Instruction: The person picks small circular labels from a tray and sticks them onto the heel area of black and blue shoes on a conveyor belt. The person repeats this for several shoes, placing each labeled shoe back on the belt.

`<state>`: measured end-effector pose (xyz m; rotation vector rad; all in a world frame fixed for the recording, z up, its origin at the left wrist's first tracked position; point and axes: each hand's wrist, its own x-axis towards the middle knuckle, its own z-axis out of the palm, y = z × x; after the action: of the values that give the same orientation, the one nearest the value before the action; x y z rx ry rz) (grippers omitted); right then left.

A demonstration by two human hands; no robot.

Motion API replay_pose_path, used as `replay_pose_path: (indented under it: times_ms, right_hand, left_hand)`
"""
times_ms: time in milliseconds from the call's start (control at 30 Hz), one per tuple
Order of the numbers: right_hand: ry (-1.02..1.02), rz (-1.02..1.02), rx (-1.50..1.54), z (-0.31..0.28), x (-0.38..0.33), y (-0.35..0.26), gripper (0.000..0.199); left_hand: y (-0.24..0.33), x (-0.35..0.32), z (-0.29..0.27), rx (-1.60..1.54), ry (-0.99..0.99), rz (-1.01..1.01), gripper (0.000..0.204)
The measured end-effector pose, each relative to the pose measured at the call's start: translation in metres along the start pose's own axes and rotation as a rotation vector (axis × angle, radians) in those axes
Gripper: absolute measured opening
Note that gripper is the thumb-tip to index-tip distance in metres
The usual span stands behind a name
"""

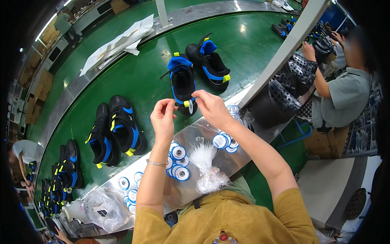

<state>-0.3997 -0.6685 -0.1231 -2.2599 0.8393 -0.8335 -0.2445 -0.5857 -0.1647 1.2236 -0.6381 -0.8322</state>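
Observation:
A black and blue shoe (175, 73) with yellow tabs stands on the green belt, its heel toward me. At its heel hangs a small round white tag (191, 107). Just left of the heel, my left hand (163, 118) has thumb and fingers pinched together. My right hand (214, 109) pinches close by the heel's right side, above the tag. Whatever thin thing either pinch holds is too small to make out. The matching shoe (208, 69) lies beyond, to the right. On the metal ledge below my hands are round blue-rimmed tags (178, 153) and a bundle of clear plastic strands (203, 157).
Another pair of shoes (122, 126) stands left on the belt (150, 87), with several more farther along. A clear plastic bag (106, 209) sits at the ledge's left end. A slanted post (280, 57) rises at right, near a co-worker (345, 89). White paper sheets (118, 42) lie across the belt.

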Motion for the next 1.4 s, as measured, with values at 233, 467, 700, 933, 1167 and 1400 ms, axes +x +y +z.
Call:
replay_pose_path:
  times_ms: [233,467,700,933,1167,1400]
  right_hand:
    - [-0.005,0.181,0.409,0.018,0.014,-0.002,0.013]
    - [-0.072,0.548,0.732,0.001,0.012,0.000,0.013]
    - [-0.040,0.361,0.668,0.030,0.014,0.009,0.011]
    - [-0.042,0.481,0.863,0.030,0.017,-0.010,0.009]
    - [-0.146,0.422,0.726,0.032,0.022,-0.004,0.009]
    - [-0.238,0.359,0.618,0.036,0.023,-0.001,0.009]
  left_hand:
    - [0.000,0.000,0.025,-0.002,-0.211,0.019,0.009]
    - [-0.004,0.000,0.014,0.095,-0.135,-0.023,0.010]
    - [0.002,-0.003,0.014,0.119,-0.102,-0.037,0.010]
    - [-0.002,0.001,0.000,0.167,-0.025,0.100,0.012]
    - [0.005,0.002,-0.014,0.384,-0.119,0.308,0.023]
    - [0.011,-0.001,-0.014,0.411,-0.150,0.307,0.030]
